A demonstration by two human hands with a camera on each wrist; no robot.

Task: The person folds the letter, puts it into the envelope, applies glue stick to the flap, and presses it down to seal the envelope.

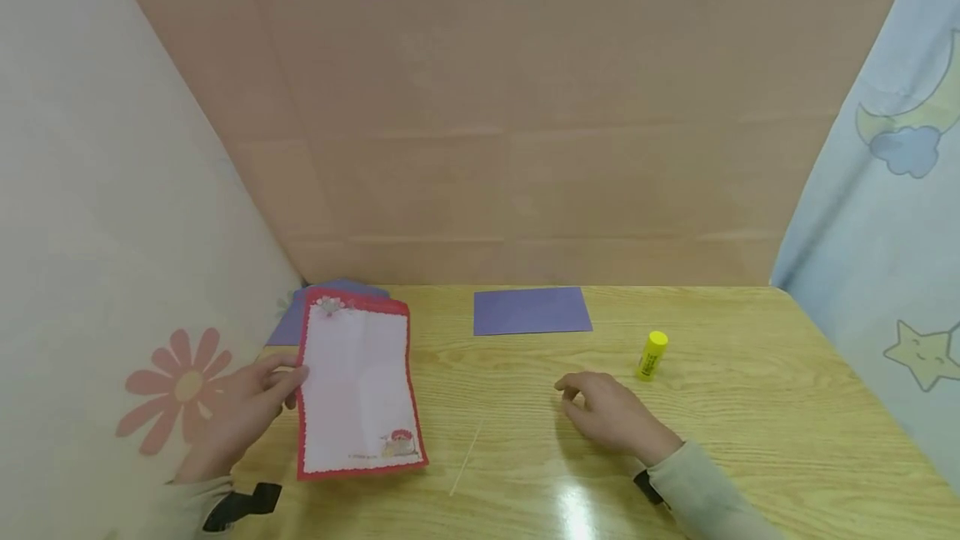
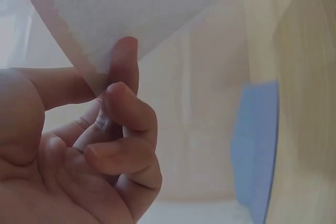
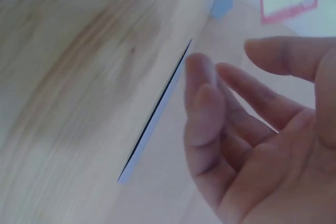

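Observation:
In the head view my left hand (image 1: 251, 407) pinches the left edge of a sheet of letter paper (image 1: 360, 390), white with a red border and small printed pictures at two corners. The sheet is held up and shows faint fold lines. From the left wrist view, thumb and index finger of the left hand (image 2: 100, 129) grip the paper (image 2: 131, 9) near a corner. My right hand (image 1: 611, 411) is over the table with nothing in it, its fingers loosely bent and the thumb apart from them, as the right wrist view shows. Closest to it stands a yellow glue stick (image 1: 652, 355).
A flat purple rectangle (image 1: 532, 312) lies at the table's back middle. Behind the letter paper, another purple piece with a flap (image 1: 288, 327) lies at the back left. A thin pale strip (image 1: 467, 458) is on the wooden table (image 1: 750, 407). Cloth walls (image 1: 525, 107) enclose three sides.

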